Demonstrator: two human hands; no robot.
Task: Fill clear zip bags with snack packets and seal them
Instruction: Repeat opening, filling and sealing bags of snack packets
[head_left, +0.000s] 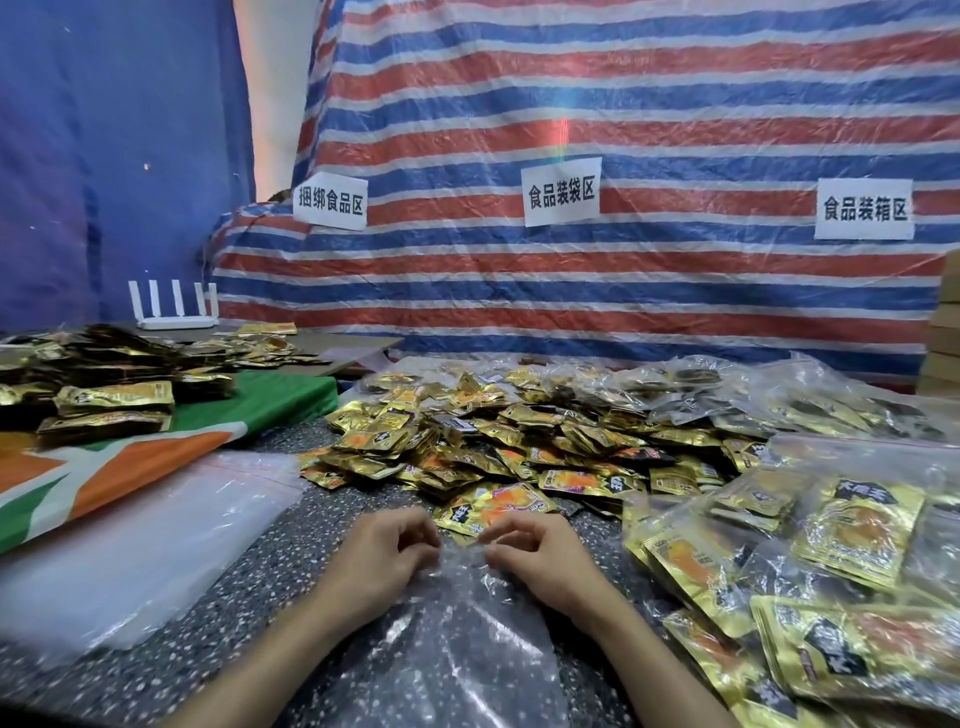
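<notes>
Two hands are at work on the near side of the heap of snack packets, a loose pile of gold foil sachets. The left hand and the right hand sit close together with fingers curled, and each pinches the upper edge of one clear zip bag. That bag lies crumpled on the speckled table, its mouth turned toward the heap. Whether the mouth touches the nearest packet cannot be told.

Left of the heap and nearer the camera lies a flat stack of empty bags with a red line along the top. Further left of the heap, a green, orange and white cloth carries bundled packets. A white router stands behind these.

Right of the heap, filled bags lie overlapping, gold packets visible through the plastic. At the far right of the heap stand stacked cardboard boxes.

Behind the heap hangs a red, white and blue striped tarp bearing three paper labels.
</notes>
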